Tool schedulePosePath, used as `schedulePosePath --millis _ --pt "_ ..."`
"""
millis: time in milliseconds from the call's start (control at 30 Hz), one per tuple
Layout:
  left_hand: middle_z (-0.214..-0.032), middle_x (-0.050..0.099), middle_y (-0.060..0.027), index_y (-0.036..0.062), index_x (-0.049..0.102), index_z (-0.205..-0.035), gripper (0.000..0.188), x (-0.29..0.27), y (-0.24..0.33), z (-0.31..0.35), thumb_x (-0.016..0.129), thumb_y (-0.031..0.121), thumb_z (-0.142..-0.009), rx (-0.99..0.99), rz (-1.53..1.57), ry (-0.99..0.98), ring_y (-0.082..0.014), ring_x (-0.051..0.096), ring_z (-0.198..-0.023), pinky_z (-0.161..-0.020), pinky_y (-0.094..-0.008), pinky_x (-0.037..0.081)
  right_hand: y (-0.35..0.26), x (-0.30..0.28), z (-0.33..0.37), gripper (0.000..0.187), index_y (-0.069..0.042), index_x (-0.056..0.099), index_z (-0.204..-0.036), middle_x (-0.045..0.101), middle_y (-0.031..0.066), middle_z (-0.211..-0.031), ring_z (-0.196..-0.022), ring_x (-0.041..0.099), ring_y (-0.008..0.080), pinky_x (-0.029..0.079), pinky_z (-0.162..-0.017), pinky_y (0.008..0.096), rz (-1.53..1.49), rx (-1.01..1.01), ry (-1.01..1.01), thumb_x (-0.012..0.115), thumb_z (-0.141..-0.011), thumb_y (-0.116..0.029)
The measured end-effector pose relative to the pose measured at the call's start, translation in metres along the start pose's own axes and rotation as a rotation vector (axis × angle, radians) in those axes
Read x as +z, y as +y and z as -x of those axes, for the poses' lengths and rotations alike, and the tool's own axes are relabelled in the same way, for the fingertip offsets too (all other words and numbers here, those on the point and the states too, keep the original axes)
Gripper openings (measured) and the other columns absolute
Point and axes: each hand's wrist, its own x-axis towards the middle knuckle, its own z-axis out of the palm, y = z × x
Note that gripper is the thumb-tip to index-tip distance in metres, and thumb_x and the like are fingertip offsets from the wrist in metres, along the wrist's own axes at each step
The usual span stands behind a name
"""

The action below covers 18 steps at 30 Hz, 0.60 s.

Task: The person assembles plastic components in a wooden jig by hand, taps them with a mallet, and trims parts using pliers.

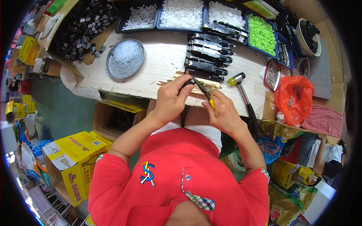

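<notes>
Near the table's front edge, my left hand point(170, 97) pinches a small black part point(187, 83) between thumb and fingers. My right hand point(224, 114) is closed round the yellow handle of a slim hand tool point(204, 90). Its dark shaft slants up and left to the black part; whether the tip touches is too small to tell. Just beyond both hands lies a row of several long black assemblies point(208, 56) with shiny strips. A hammer point(244, 94) with a yellow-green face and black grip rests right of them.
A round metal dish point(113, 71) of clear grease-like stuff stands left. Trays of white plastic pieces point(181, 15) and green pieces point(261, 35) line the back. Black parts point(90, 28) fill a box at far left. A red plastic bag point(292, 100) sits right, beside a striped cloth point(323, 119).
</notes>
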Motion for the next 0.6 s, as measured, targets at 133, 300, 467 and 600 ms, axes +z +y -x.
schedulePosePath --millis 133,300,467,600 --pt "-0.061 0.055 -0.0078 0.002 0.054 -0.099 0.019 -0.032 -0.008 -0.005 0.052 0.018 -0.089 -1.05 1.233 -0.503 -0.0123 0.047 -0.038 -0.035 -0.0226 0.039 0.002 0.004 0.005 0.014 0.005 0.052 -0.079 0.053 0.0179 -0.085 -0.075 0.054 0.0364 0.046 -0.064 0.0405 0.001 -0.063 -0.058 0.061 -0.076 -0.005" --pt "-0.061 0.054 -0.0125 -0.0016 0.051 -0.096 0.024 -0.054 -0.02 0.016 0.053 0.021 -0.088 -1.09 1.489 -0.594 -0.0159 0.049 -0.038 -0.033 -0.0279 0.04 -0.011 0.014 0.003 0.016 0.004 0.055 -0.076 0.053 0.0166 -0.086 -0.079 0.055 0.033 0.046 -0.067 0.0392 0.018 -0.158 -0.132 0.062 -0.076 -0.01" --pt "-0.074 0.062 -0.0111 0.0036 0.062 -0.105 0.04 -0.136 -0.055 0.088 0.068 0.025 -0.073 -0.581 -0.211 -0.957 -0.024 0.06 -0.068 -0.063 -0.0316 0.047 -0.001 0.024 0.002 0.018 0.006 0.056 -0.081 0.053 0.0172 -0.105 -0.091 0.05 0.0322 0.042 -0.08 0.0381 -0.101 -0.205 -0.078 0.059 -0.08 -0.012" --pt "-0.089 0.058 -0.0118 0.0072 0.064 -0.1 0.036 -0.145 -0.022 0.041 0.069 0.027 -0.07 -0.495 -0.331 -0.819 -0.0285 0.054 -0.089 -0.074 -0.0373 0.043 0.018 0.011 0.009 0.015 0.005 0.054 -0.079 0.053 0.0164 -0.105 -0.094 0.05 0.0325 0.042 -0.081 0.0374 -0.202 -0.073 -0.034 0.06 -0.08 -0.009"
